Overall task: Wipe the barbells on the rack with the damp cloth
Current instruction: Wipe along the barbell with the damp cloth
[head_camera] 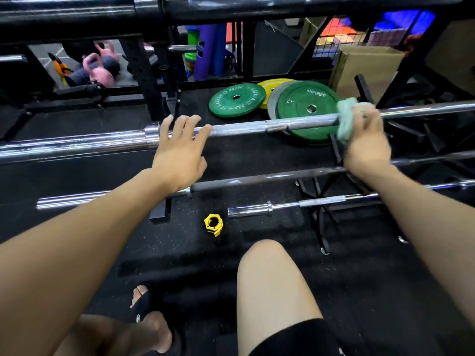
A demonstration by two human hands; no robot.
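While left hand (180, 147) spread on barbell (239, 129), right hand (365, 140) grip clamps cloth (344, 119) round it.

arms bare, no sleeves | black shorts (295, 337) | black sandal (142, 304)

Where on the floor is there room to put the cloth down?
Bare black floor lies between the yellow collar and the knee. More lies left of the collar. It is crowded around the green plates and rack legs.
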